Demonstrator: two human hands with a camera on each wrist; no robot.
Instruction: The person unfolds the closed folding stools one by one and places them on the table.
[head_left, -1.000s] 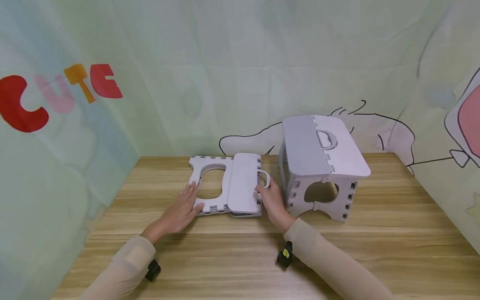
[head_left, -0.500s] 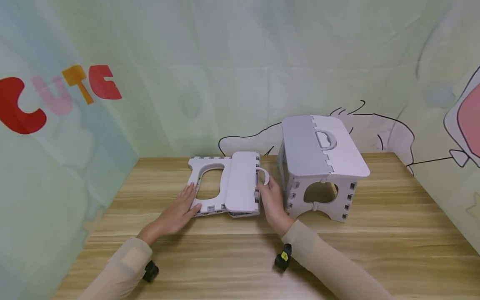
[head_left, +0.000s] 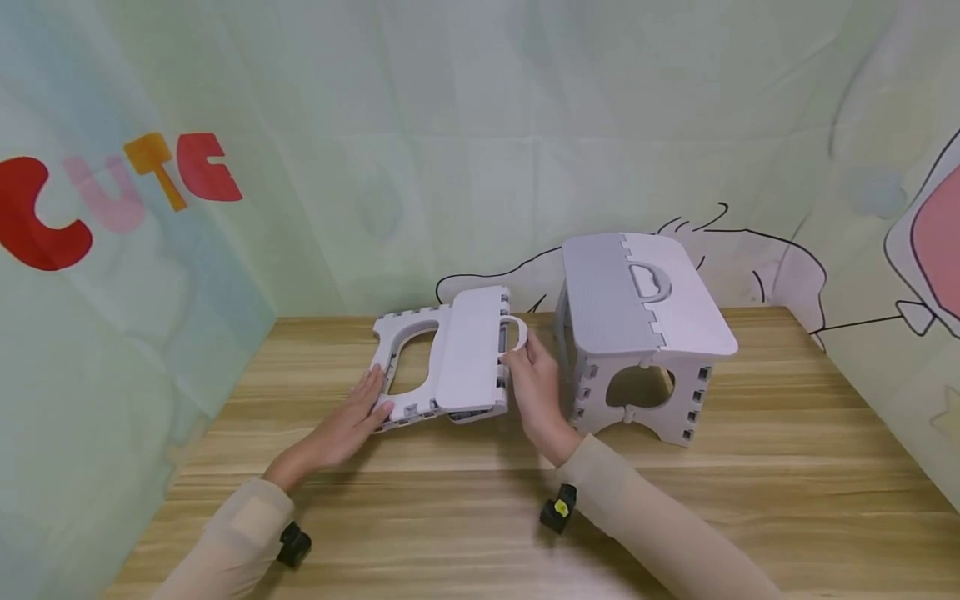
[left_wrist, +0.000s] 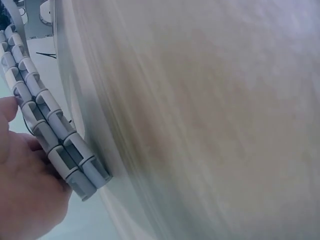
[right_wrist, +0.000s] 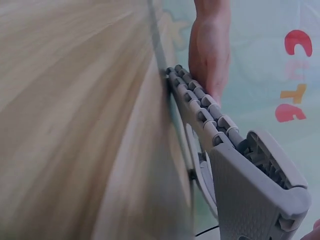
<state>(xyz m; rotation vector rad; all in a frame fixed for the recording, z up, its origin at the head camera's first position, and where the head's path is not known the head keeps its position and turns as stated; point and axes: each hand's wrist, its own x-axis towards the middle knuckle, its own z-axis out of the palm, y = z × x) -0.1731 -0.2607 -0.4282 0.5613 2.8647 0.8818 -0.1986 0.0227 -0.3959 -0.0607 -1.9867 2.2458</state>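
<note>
The step in hand appears to be tilting the folded stool point(head_left: 471, 354) up off the desk point(head_left: 420, 517) by its handled end; the next move would seem to call for a steady hold at the far side while the panels are opened out. The right grip point(head_left: 538, 396) grasps that end, its fingers curled at the handle point(head_left: 523, 329), and the seat there stands raised clear of the wood. The left grip point(head_left: 348, 421) is not clenched: its fingers lie nearly straight along the outer edge of the leg frame point(head_left: 393, 327), the thumb over the top, bearing on the low end. So the folded stool lies between the two, slanting down from right to left. The standing stool point(head_left: 611, 292) is upright on the desk, just beside the right grip.
</note>
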